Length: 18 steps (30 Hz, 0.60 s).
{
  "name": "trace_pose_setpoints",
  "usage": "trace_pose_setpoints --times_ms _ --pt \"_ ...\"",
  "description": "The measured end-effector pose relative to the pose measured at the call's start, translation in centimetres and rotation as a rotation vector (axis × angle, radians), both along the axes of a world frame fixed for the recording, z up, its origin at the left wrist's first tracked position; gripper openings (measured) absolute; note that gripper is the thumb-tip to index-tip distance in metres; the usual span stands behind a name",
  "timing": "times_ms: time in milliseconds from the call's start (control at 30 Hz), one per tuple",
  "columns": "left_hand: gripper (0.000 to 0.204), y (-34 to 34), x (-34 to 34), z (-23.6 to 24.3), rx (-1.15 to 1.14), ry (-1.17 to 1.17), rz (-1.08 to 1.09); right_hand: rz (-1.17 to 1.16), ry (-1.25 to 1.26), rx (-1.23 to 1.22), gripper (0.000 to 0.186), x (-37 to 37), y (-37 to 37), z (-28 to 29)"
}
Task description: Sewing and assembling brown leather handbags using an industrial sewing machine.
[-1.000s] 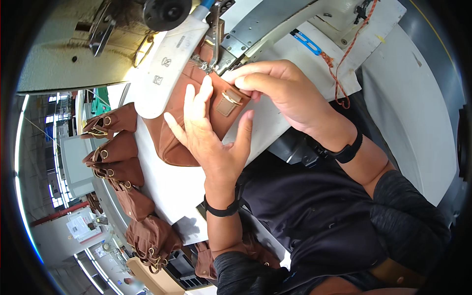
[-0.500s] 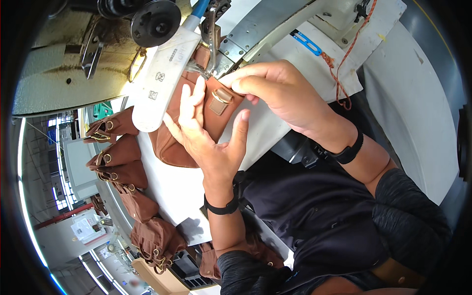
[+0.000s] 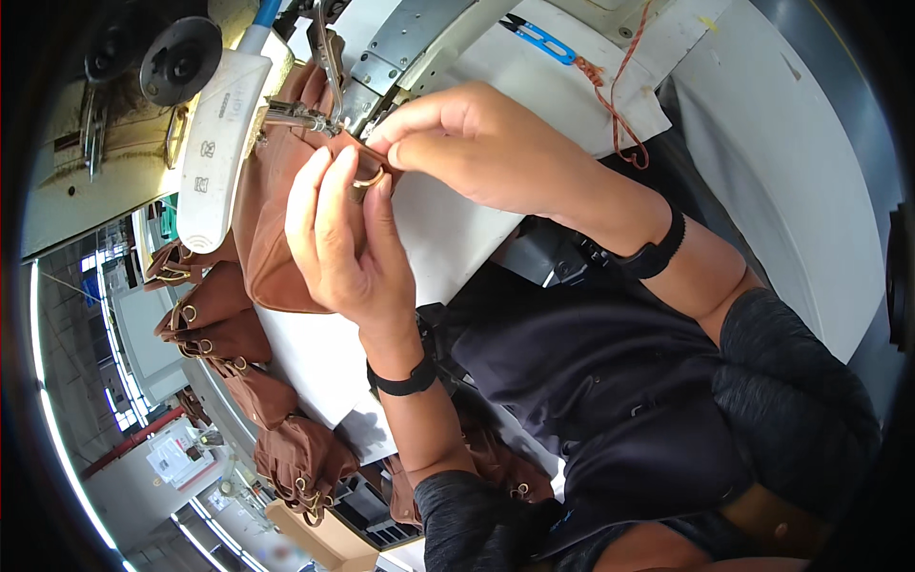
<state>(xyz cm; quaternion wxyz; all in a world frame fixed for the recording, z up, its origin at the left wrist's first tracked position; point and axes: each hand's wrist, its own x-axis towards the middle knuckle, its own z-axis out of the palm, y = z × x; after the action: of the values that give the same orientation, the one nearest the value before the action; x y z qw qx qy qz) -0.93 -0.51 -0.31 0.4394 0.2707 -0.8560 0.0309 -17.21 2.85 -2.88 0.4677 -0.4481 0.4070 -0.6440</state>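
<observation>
A brown leather bag (image 3: 272, 248) lies under the needle area of a sewing machine (image 3: 355, 112), its edge running up to the metal foot. My left hand (image 3: 348, 262) has its thumb and fingers closed round the bag panel, beside a gold ring (image 3: 369, 179) on a small tab. Those fingers partly hide the tab. To its right, my right hand (image 3: 477, 148) pinches the bag's edge between thumb and forefinger, close to the metal plate (image 3: 400, 43).
A white lamp (image 3: 221, 153) hangs left of the needle area. Blue thread snips (image 3: 539, 40) with an orange cord (image 3: 610, 100) lie on the white table at the far right. Several brown bags with gold rings (image 3: 219, 305) line the left side.
My left hand has gone from spread fingers to gripping the panel by the ring. The tab has tilted and is now partly covered. The view has shifted, so the machine appears further left.
</observation>
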Motion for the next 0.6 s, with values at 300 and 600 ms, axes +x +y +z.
trace_pose_setpoints --times_ms 300,600 --pt "0.02 0.7 0.3 0.0 -0.282 -0.173 0.108 -0.045 0.186 -0.215 0.021 -0.1 0.3 -2.8" --pt "0.019 2.3 -0.5 -1.7 0.15 0.109 0.121 0.022 0.208 -0.183 0.023 -0.6 0.2 -2.5"
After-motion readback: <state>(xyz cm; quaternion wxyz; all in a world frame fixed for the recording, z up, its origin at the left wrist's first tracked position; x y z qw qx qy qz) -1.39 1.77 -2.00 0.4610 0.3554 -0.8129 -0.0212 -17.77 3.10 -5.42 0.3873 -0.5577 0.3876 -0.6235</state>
